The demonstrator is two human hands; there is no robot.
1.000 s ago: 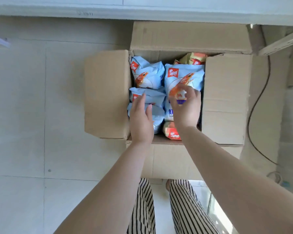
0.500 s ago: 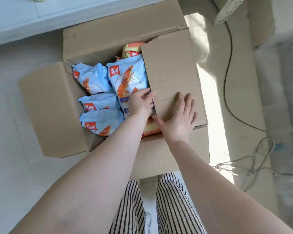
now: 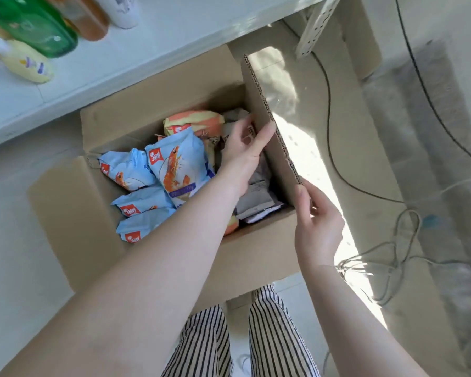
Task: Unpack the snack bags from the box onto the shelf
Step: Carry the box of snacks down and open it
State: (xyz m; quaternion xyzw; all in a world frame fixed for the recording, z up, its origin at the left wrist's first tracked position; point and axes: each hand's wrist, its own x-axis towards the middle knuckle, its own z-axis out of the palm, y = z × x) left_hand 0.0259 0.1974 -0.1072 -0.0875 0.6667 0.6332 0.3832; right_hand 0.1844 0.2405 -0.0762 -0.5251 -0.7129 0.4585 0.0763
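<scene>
**Flap up, hands going in for the bags**

Head view, only one there is: cardboard box (image 3: 256, 257) sits mid-frame on the floor, just below the white shelf (image 3: 152, 58) that runs across the upper left. Right-side flap (image 3: 272, 123) stands on edge. Right hand (image 3: 317, 227), lower right of centre, has thumb and fingers pinching the flap's near corner. Left hand (image 3: 242, 153) is inside the box w/ fingers lightly bent against the flap's inner face; can't tell if it grasps anything underneath.

Snack bags: blue bags (image 3: 174, 170) piled centre-left in the box, orange bag (image 3: 193, 122) behind them toward the top, grey packets (image 3: 256, 202) along the right wall under the left wrist. None on the shelf yet, as far as I see.

To do this bit well, I'd say: fold the flap fully outward so it doesn't spring back, then lift the top blue bag first, gripping by its body, not the seam.

Writing: red logo patch w/ white characters on each blue bag, prawn drawing beside it; characters too small to read. Bottles (image 3: 38, 28) at upper left, labels blurred.
</scene>
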